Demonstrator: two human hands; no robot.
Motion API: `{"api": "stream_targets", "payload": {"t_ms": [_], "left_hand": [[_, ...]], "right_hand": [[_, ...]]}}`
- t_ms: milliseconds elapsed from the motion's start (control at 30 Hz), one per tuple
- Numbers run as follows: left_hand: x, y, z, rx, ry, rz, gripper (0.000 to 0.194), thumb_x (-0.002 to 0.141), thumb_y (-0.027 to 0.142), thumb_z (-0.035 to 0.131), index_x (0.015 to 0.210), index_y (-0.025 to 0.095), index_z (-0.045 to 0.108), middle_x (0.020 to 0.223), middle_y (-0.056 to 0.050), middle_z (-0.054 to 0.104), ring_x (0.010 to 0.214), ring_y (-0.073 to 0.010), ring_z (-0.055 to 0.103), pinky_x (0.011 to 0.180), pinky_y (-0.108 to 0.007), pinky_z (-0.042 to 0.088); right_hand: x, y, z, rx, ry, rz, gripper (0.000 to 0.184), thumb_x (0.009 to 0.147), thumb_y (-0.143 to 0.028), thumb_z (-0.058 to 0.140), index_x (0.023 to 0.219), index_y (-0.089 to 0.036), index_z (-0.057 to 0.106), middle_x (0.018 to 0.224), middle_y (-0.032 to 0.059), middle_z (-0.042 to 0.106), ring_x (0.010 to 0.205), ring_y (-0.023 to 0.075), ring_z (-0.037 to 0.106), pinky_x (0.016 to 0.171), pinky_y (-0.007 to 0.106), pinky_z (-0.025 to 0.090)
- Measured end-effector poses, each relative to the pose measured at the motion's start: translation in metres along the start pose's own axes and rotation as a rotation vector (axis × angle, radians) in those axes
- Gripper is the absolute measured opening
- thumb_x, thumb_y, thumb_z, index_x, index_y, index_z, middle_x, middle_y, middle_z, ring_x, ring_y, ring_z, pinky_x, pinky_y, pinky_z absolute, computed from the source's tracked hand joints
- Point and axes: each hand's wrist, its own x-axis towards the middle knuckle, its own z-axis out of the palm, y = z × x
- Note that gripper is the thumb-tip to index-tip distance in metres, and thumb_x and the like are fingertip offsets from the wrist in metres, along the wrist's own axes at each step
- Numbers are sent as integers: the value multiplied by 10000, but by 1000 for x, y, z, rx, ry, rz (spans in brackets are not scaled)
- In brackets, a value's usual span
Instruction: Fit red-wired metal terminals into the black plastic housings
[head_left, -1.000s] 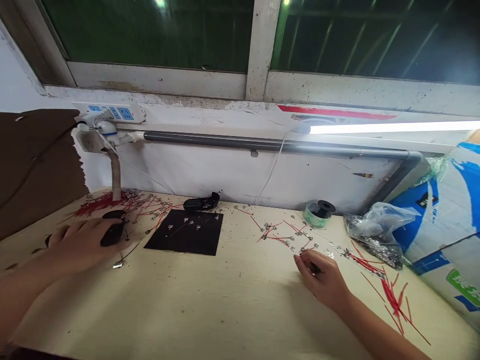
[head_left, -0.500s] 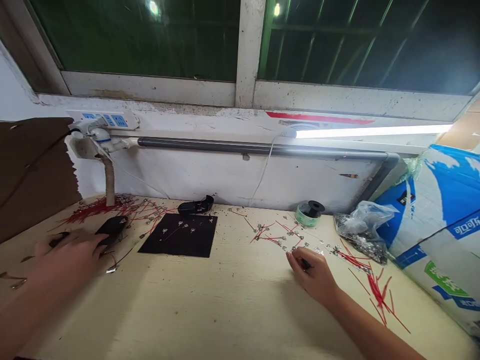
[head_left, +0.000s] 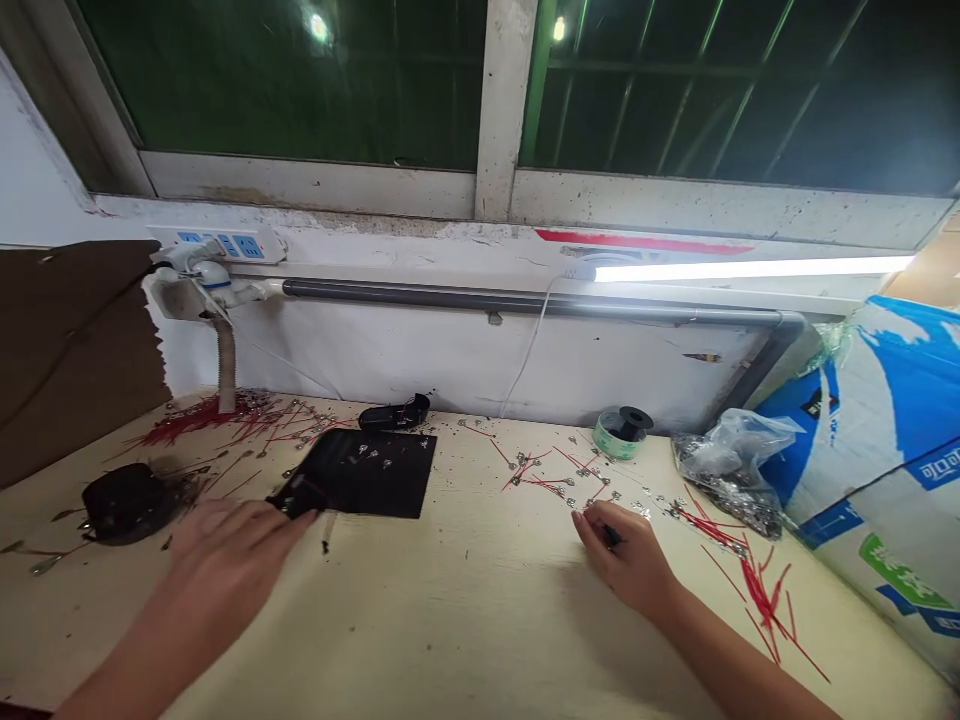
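My left hand (head_left: pixel 229 560) is closed on a black plastic casing (head_left: pixel 301 496), held at the left edge of the black square mat (head_left: pixel 409 490); its lower part is hidden by my fingers. Left of that hand, a rounded black part (head_left: pixel 127 500) sits on the table among loose wired pieces. My right hand (head_left: pixel 630 550) rests on the table, fingers curled round a small black object (head_left: pixel 612 535) that mostly hides in the palm. Just beyond it lie small metal discs with red wires (head_left: pixel 551 484).
Red wires (head_left: pixel 202 415) heap at the back left; another bunch (head_left: pixel 765 590) lies right. A black casing (head_left: pixel 394 412) stands behind the mat. Tape roll (head_left: pixel 616 445), black spool (head_left: pixel 635 420), plastic bag of metal pieces (head_left: pixel 739 470) and blue-white carton (head_left: pixel 885 430) line the right.
My left hand has moved right from the far left, carrying the black casing to the mat's edge. The rounded black part now shows uncovered at left. My right hand stays in place.
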Motion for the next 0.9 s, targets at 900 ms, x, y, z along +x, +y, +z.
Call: {"api": "stream_targets", "payload": {"t_ms": [900], "left_hand": [[118,203,93,-656,251,463,237,901,81,620,1127,117,678,842,3,722,825,-152,587,823,-364,347]], "right_hand": [[16,-20,8,1051,-88,877,584,643,-579,855,965,-167,595,533,-99,435,457,56,323,446,215,244]]}}
